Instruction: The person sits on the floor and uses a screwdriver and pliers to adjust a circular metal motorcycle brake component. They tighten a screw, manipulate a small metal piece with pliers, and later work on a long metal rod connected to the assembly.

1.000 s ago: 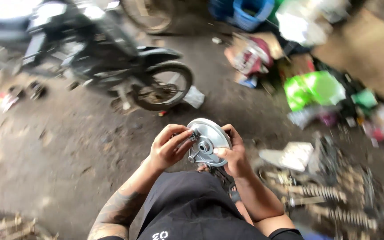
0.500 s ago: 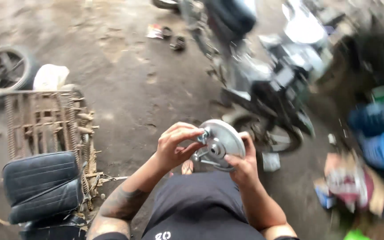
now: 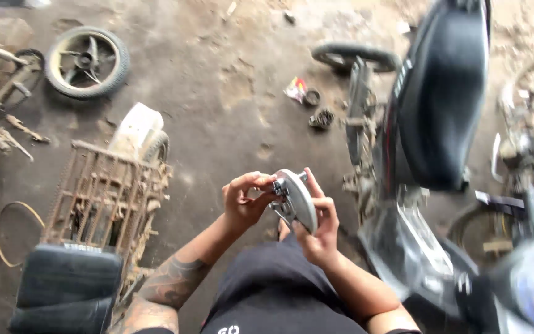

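In the head view, a round grey metal plate [image 3: 296,199] is held between both hands, above the person's lap and the dirty concrete floor [image 3: 217,111]. The plate is tilted, with its edge toward the camera. The right hand [image 3: 320,230] is behind and under the plate, on its right side; the fingers are curled around the rim and the thumb lies along the outer face, so this hand carries it. The left hand [image 3: 244,199] is just beside the plate on its left side; its fingertips are pressed together and pinch a small metal part at the upper edge of the plate. Left of the hands stands a rusty metal frame [image 3: 103,192]. A loose wheel [image 3: 86,62] lies farther away. A motorcycle [image 3: 434,124] stands to the right.
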